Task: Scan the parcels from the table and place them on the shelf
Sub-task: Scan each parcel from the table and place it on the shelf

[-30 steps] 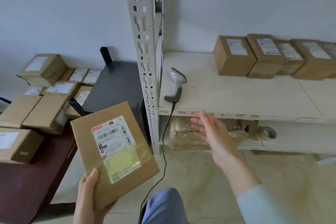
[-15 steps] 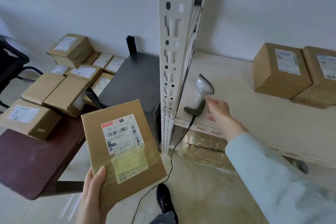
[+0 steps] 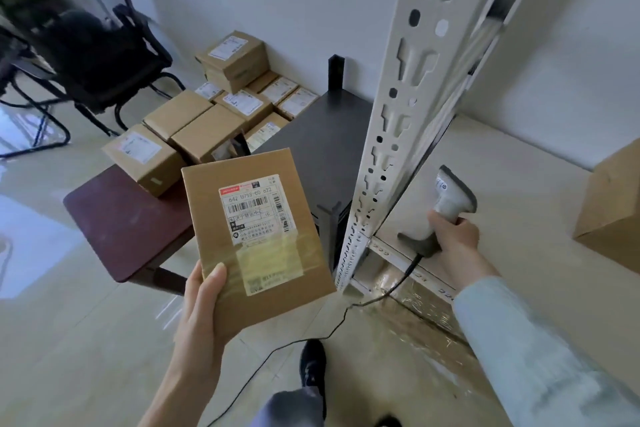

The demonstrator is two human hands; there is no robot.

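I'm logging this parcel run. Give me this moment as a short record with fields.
left hand: holds parcel, label facing up
right hand: grips scanner handle, over the shelf
scanner cable: hangs to the floor
table: more parcels waiting
shelf parcel: one box at right

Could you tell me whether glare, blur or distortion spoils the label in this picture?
Head view: the parcel's label is sharp and readable; glare sits only on the tape below it; the chair is motion-blurred; wide-angle distortion slants the shelf post.
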